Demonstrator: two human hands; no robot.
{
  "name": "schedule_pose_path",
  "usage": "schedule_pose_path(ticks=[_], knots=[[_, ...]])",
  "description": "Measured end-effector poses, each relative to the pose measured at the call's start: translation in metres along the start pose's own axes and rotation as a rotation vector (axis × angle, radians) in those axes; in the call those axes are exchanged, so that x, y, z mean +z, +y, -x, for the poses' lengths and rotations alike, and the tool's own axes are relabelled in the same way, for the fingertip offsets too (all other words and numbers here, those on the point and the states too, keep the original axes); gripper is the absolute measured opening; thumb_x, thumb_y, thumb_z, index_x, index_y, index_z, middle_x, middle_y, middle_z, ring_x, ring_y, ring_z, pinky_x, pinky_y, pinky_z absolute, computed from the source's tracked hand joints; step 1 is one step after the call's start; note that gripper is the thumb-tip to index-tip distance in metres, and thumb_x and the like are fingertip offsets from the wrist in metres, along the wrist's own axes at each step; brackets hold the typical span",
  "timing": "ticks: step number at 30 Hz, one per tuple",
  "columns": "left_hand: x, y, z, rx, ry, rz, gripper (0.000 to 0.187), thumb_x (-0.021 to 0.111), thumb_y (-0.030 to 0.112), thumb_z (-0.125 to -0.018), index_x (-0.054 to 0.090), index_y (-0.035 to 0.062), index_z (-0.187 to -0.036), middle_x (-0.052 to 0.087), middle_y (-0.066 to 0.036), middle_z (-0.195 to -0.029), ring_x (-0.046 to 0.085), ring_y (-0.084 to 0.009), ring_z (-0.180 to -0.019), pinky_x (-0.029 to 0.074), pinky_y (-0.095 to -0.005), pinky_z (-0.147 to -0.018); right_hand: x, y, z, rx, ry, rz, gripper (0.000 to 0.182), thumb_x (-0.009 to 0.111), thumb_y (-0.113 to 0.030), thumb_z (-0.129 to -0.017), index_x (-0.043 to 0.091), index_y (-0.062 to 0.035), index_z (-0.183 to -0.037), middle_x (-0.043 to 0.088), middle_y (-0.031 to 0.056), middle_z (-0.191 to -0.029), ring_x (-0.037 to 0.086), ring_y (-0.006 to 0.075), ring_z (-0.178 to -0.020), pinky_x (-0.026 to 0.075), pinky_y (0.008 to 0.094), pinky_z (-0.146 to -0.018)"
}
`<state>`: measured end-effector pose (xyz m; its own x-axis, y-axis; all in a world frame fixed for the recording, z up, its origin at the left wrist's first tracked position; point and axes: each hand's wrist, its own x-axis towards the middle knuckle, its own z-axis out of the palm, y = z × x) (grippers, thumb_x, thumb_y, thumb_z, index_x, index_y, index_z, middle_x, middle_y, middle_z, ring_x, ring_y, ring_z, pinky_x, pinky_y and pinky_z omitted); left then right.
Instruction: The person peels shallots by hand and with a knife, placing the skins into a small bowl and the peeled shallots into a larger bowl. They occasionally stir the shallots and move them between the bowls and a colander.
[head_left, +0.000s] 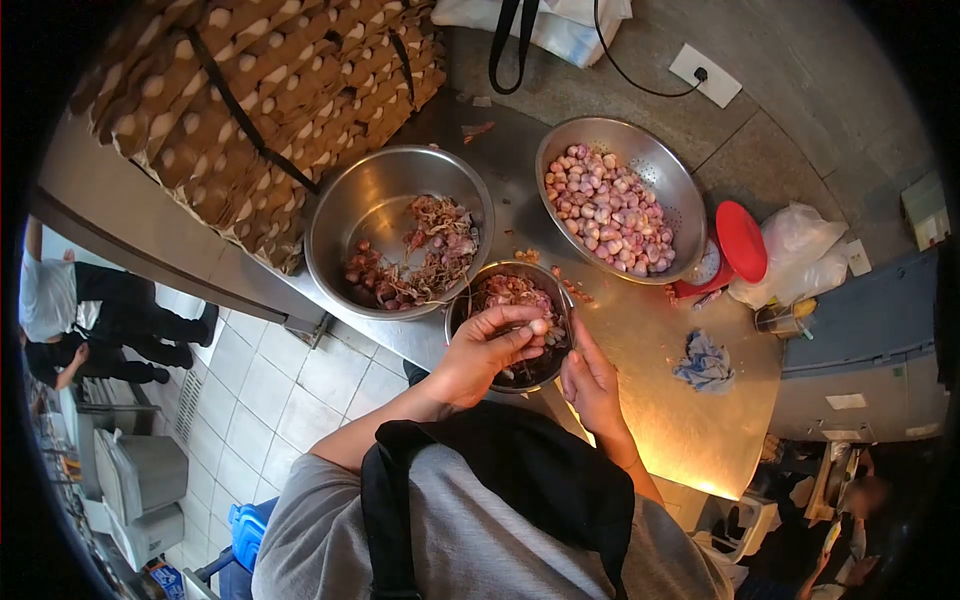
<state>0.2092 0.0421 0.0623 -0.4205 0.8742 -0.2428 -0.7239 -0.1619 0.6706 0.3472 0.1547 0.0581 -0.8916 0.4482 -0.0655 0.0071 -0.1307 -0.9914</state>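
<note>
My left hand point(487, 352) is closed, pinching a pale peeled shallot point(540, 327) between thumb and fingertips. Close beside it, my right hand point(592, 385) has its thumb and fingers drawn together; whatever they hold is too hidden to name. Both hands are over a small steel pot point(456, 318) with reddish shallot skins point(510, 290) inside. Left of it, a large steel bowl point(335, 215) contains unpeeled shallots point(375, 280) with dry roots and stalks. Many peeled pinkish shallots point(610, 210) fill much of the steel colander point(665, 150) at the upper right.
Stacked egg trays point(270, 100) tied with black straps stand at the upper left. On the steel table point(690, 430) lie a crumpled blue-white cloth point(706, 362) and scattered skins. A red lid point(741, 243) and plastic bags point(795, 255) are beyond the colander. Another person point(110, 310) stands far left.
</note>
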Motion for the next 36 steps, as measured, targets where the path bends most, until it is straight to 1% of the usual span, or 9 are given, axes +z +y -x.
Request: schedule_pose_path(ticks=[1, 7, 16, 19, 22, 25, 28, 31, 36], knots=[[0.0, 0.0, 0.0, -0.009, 0.006, 0.008, 0.017, 0.052, 0.005, -0.085, 0.053, 0.0037, -0.102, 0.058, -0.005, -0.098, 0.058, -0.0137, -0.087, 0.049, -0.0272, -0.079, 0.0, -0.001, 0.0, 0.002, -0.022, 0.037, 0.046, 0.039, -0.021, -0.092, 0.026, -0.0074, -0.134, 0.036, -0.0032, -0.059, 0.034, 0.0043, -0.049, 0.03, 0.0168, -0.045], [-0.002, -0.002, 0.0, 0.022, 0.029, 0.002, 0.017, 0.055, 0.003, -0.082, 0.054, 0.0031, -0.099, 0.058, -0.006, -0.097, 0.058, -0.0132, -0.085, 0.05, -0.0273, -0.077, 0.007, -0.003, 0.004, 0.078, -0.132, -0.115, 0.044, 0.038, -0.02, -0.093, 0.027, -0.0076, -0.134, 0.036, -0.0035, -0.059, 0.034, 0.0045, -0.049, 0.031, 0.0172, -0.045], [-0.001, -0.008, 0.0, 0.096, 0.064, -0.08, 0.019, 0.06, 0.003, -0.079, 0.054, 0.0027, -0.097, 0.061, -0.007, -0.09, 0.059, -0.0144, -0.083, 0.05, -0.027, -0.075, 0.007, 0.006, 0.002, 0.041, -0.059, 0.051, 0.044, 0.039, -0.021, -0.093, 0.028, -0.0069, -0.133, 0.036, -0.0039, -0.059, 0.033, 0.0042, -0.047, 0.03, 0.0166, -0.045], [-0.001, -0.009, -0.001, 0.092, 0.073, -0.043, 0.021, 0.062, 0.002, -0.078, 0.054, 0.0001, -0.097, 0.058, -0.006, -0.09, 0.056, -0.0107, -0.083, 0.05, -0.0233, -0.073, 0.004, 0.008, 0.002, 0.034, -0.101, -0.1, 0.044, 0.038, -0.023, -0.093, 0.029, -0.006, -0.133, 0.036, -0.0042, -0.059, 0.033, 0.0037, -0.047, 0.029, 0.0164, -0.045], [-0.001, -0.009, 0.0, 0.096, 0.083, -0.054, 0.021, 0.062, 0.002, -0.078, 0.055, -0.0004, -0.097, 0.058, -0.006, -0.091, 0.056, -0.0107, -0.083, 0.049, -0.0231, -0.074, 0.009, 0.003, 0.004, 0.062, -0.095, -0.097, 0.043, 0.038, -0.022, -0.093, 0.03, -0.0054, -0.132, 0.036, -0.0045, -0.059, 0.033, 0.0036, -0.048, 0.029, 0.0164, -0.045], [0.0, -0.009, 0.0, 0.12, 0.096, -0.094, 0.021, 0.062, 0.003, -0.078, 0.055, -0.0006, -0.097, 0.058, -0.006, -0.09, 0.056, -0.0108, -0.083, 0.049, -0.0232, -0.074, 0.007, 0.008, 0.004, 0.049, -0.08, -0.002, 0.043, 0.039, -0.021, -0.093, 0.03, -0.0053, -0.132, 0.036, -0.0047, -0.06, 0.033, 0.0037, -0.048, 0.029, 0.0166, -0.046], [-0.003, -0.01, 0.0, 0.115, 0.087, -0.149, 0.017, 0.059, 0.004, -0.08, 0.055, 0.0012, -0.096, 0.059, -0.006, -0.093, 0.058, -0.0134, -0.085, 0.049, -0.0264, -0.075, 0.007, 0.009, 0.003, 0.002, -0.05, 0.091, 0.042, 0.039, -0.021, -0.093, 0.031, -0.0053, -0.131, 0.037, -0.0047, -0.062, 0.033, 0.0038, -0.049, 0.029, 0.0168, -0.046], [-0.004, -0.011, 0.0, 0.099, 0.092, -0.144, 0.018, 0.058, 0.004, -0.081, 0.055, 0.0006, -0.097, 0.059, -0.006, -0.092, 0.058, -0.0137, -0.084, 0.05, -0.0264, -0.075, 0.004, 0.01, 0.003, 0.034, -0.061, 0.066, 0.042, 0.039, -0.021, -0.093, 0.031, -0.0047, -0.131, 0.038, -0.0045, -0.063, 0.033, 0.0037, -0.05, 0.029, 0.0167, -0.047], [0.0, -0.005, 0.001, 0.018, 0.067, 0.014, 0.017, 0.056, 0.004, -0.082, 0.054, 0.0003, -0.099, 0.059, -0.007, -0.092, 0.059, -0.0141, -0.083, 0.051, -0.0266, -0.075, 0.005, 0.004, 0.006, 0.024, -0.086, -0.063, 0.042, 0.04, -0.02, -0.092, 0.033, -0.0045, -0.131, 0.038, -0.0044, -0.064, 0.032, 0.0036, -0.052, 0.029, 0.0166, -0.047]])
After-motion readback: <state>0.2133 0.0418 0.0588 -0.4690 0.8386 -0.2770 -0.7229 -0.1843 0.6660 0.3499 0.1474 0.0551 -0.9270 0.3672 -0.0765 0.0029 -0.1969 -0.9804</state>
